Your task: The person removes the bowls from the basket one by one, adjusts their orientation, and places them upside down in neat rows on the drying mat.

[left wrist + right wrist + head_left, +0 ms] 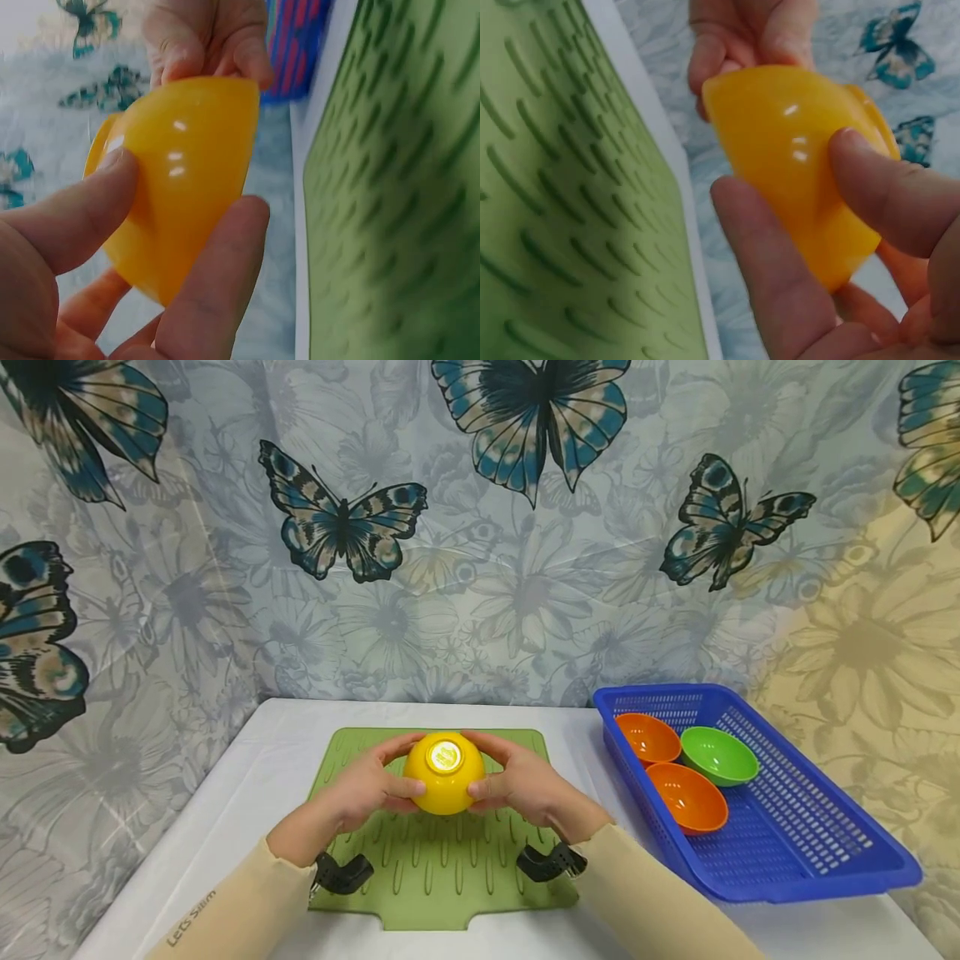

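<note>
A yellow bowl (444,789) is held between both hands above a green ridged mat (442,868), its base with a pale round label facing the head camera. My left hand (367,787) grips its left side, the thumb on the outer wall. On the opposite side, my right hand (525,785) grips it in the same way. In the left wrist view the bowl (187,157) is tilted, with fingers around its wall. The right wrist view shows the bowl (787,150) between thumb and fingers, apart from the mat.
To the right stands a blue slotted basket (806,889). Inside it sit an orange bowl (647,739), a second orange bowl (688,797) and a green bowl (720,756). A white cloth (225,810) covers the table; a butterfly-patterned curtain (525,585) hangs behind.
</note>
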`<state>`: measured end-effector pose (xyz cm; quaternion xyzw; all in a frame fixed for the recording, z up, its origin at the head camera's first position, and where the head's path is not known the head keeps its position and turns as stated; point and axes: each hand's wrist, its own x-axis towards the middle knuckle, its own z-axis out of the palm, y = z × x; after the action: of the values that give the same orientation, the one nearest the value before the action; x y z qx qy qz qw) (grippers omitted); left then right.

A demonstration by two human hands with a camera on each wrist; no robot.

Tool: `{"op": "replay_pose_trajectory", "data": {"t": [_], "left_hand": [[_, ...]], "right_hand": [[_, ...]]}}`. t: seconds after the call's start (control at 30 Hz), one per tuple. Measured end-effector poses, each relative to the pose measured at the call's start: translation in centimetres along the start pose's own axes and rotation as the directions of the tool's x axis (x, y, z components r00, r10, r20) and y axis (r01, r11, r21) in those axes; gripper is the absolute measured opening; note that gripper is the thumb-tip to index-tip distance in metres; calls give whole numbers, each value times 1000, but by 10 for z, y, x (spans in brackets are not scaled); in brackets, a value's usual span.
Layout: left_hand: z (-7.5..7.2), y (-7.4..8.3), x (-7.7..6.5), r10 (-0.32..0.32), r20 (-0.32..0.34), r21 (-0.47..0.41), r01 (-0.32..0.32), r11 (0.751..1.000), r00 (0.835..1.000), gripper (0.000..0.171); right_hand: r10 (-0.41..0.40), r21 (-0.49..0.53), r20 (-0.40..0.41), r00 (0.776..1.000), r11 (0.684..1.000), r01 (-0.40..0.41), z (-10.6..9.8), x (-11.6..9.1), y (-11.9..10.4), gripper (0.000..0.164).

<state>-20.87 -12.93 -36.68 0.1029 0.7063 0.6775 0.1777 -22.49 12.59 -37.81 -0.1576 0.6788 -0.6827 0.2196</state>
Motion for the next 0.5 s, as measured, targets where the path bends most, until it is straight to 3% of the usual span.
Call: {"op": "replay_pose_trajectory", "data": {"t": [0.33,0.5], "left_hand": [[-67,2,20,-100,23,83,98,992,995,81],[-108,0,27,-126,46,87,122,989,991,82]], "right_hand": [[51,94,-5,999,994,-50,25,67,7,80],[64,151,41,997,986,-69,40,108,17,78]]}}
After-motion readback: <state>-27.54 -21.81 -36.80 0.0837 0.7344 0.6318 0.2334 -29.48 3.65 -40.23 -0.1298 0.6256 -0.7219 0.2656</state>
